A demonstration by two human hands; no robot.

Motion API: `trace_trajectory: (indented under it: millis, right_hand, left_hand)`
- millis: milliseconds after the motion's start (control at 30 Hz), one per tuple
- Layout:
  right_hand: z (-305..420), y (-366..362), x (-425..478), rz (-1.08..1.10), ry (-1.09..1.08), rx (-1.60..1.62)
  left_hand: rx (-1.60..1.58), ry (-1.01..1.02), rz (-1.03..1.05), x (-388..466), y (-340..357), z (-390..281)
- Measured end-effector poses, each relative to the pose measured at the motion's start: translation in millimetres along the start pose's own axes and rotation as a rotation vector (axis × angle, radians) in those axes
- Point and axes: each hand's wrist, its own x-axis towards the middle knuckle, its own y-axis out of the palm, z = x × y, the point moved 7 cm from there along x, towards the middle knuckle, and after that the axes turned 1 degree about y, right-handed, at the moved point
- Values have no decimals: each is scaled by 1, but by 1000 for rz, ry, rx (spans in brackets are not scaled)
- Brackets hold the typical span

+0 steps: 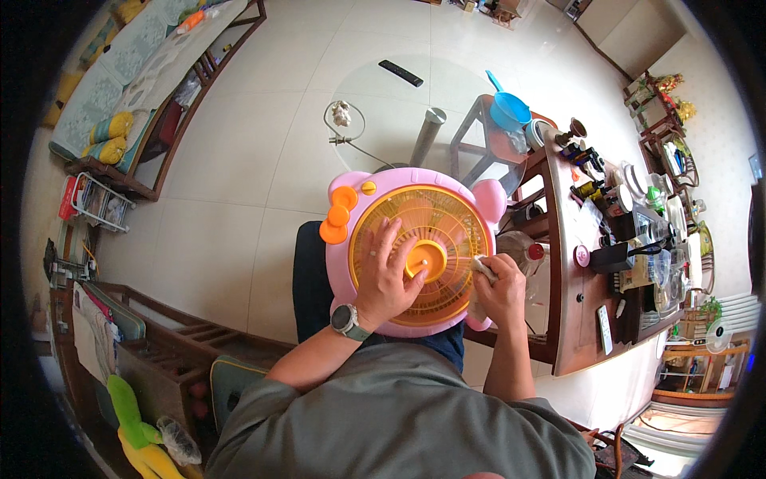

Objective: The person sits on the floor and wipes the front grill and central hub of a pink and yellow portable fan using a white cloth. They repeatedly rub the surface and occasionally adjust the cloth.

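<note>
A pink electric fan [413, 329] with an orange grille, round pink ears and an orange bow rests over my lap, its grille facing up. My left hand [386, 278], with a watch on its wrist, lies spread on the left part of the grille beside the yellow centre cap [426, 261]. At the right rim, my right hand [501, 286] pinches a whitish crumpled cloth [483, 269] against the grille edge. The fan's cord and plug [340, 140] lie beyond it, near another crumpled whitish piece [341, 114].
A round glass tabletop on a metal post [429, 135] holds a black remote control [400, 73]. A blue plastic dipper [509, 110] sits by a wooden stool. To the right, a wooden table [565, 335] carries bottles, jars and a white remote [605, 330]. Wooden seating stands left.
</note>
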Motion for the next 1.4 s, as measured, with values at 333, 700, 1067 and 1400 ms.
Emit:
trace_trajectory:
  millis: [333,700,1067,1400]
  right_hand:
    - [6,22,18,-90,-155,72]
    - [3,42,8,-134,-174,15]
    - [-8,27,13,-288,-120,-106]
    - [21,50,6,-163,-188,-73]
  left_hand:
    - [203,-33,153,3,10,-7]
    - [279,29,139,3,15,-1]
    - [282,46,114,6,13,-3]
    - [309,37,109,4,15,-4]
